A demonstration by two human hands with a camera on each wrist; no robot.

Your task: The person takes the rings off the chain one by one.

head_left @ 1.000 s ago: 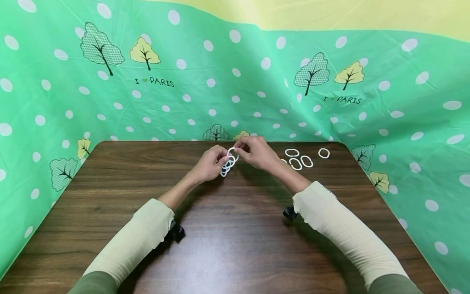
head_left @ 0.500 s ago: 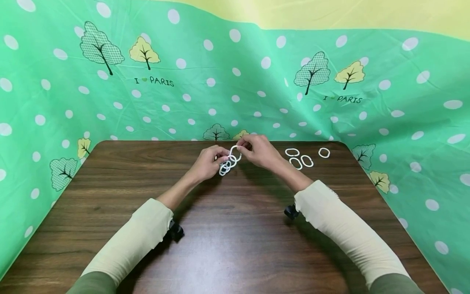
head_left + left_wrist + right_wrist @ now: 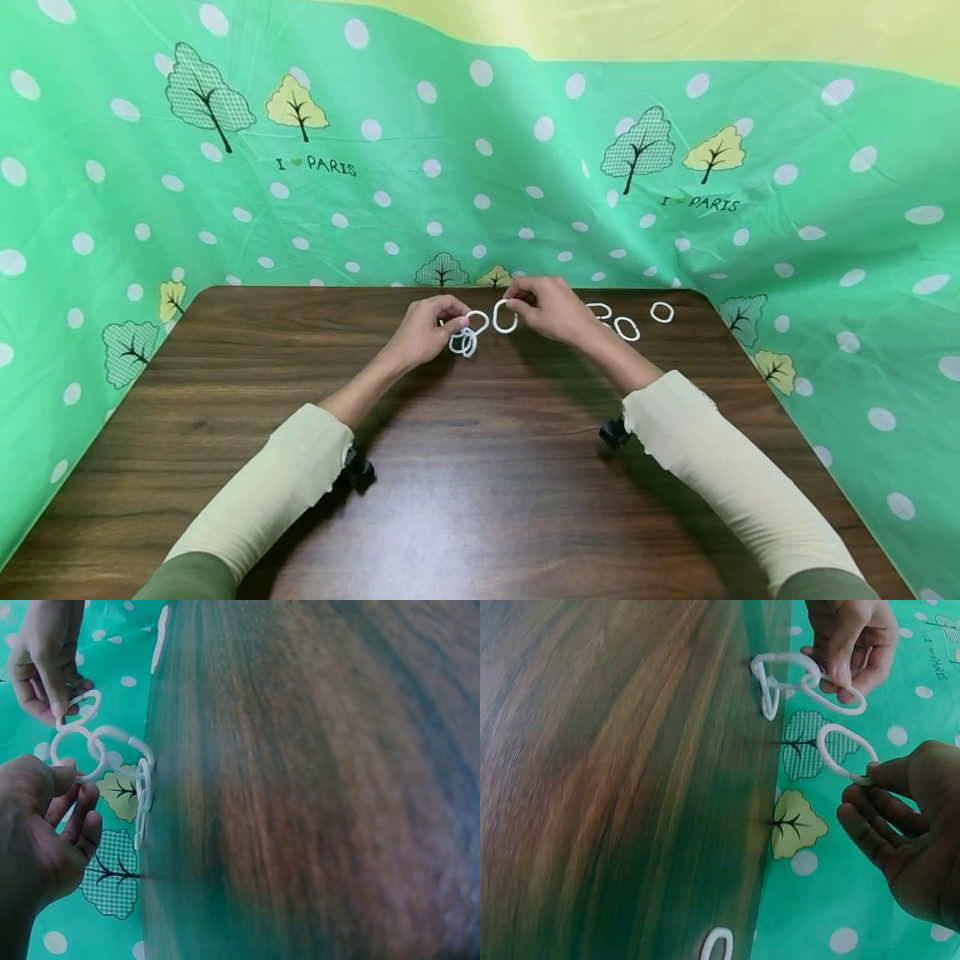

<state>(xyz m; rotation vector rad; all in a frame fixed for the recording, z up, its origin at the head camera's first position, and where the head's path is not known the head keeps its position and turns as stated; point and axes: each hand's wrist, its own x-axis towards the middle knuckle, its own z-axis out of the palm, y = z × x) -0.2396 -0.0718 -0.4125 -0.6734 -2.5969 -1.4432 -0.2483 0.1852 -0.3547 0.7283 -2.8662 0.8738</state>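
In the head view my left hand (image 3: 426,333) pinches the top link of a short white plastic chain (image 3: 468,343) between thumb and fingers. The lower links hang from it and bunch at the table, each looped through another. To the right, my right hand (image 3: 551,310) pinches a single white oval chain link (image 3: 494,320) upright. In the right wrist view that link (image 3: 823,748) stands apart from the chain's held link (image 3: 831,708), with a small gap between them. Whether the single link has an opening in its side is hard to tell.
Loose white links lie on the brown wooden table (image 3: 480,500) right of my hands, one nearer link (image 3: 637,332) and another link (image 3: 662,303) farther right. My right forearm partly covers others. A green dotted cloth (image 3: 480,175) stands behind the table's far edge.
My right hand has moved right, taking its link away from the chain it overlapped before. The left hand stays nearly in place, and the chain links have swung lower beneath it.
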